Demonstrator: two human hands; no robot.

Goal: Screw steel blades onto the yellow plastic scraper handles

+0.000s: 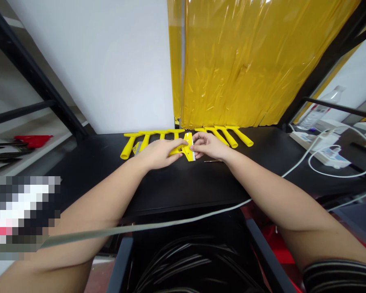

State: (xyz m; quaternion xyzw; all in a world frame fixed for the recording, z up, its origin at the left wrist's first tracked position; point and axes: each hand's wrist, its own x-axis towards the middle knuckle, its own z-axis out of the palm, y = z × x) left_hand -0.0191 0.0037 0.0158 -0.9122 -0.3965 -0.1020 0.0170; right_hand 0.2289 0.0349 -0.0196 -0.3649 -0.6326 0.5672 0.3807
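A yellow scraper (188, 154) with a wide flat head is between my hands, at the far part of the black table. My left hand (158, 154) is closed around its handle, the thumb and a finger reaching up to the head. At the head's right edge, which has a pale strip along it, the fingers of my right hand (212, 145) pinch. More yellow scraper handles (128, 147) lie in a row behind my left hand, with a grey metal piece (136, 147) among them. Others (243, 137) are lined up behind my right hand. Beside my right wrist lies a thin rod (212, 161).
A white panel (110, 65) and a yellow plastic curtain (247, 61) border the back of the black table (183, 187). To the right are power strips (332, 156), white cables and a clear bottle (321, 110). One pale cable (183, 221) hangs across in front of me.
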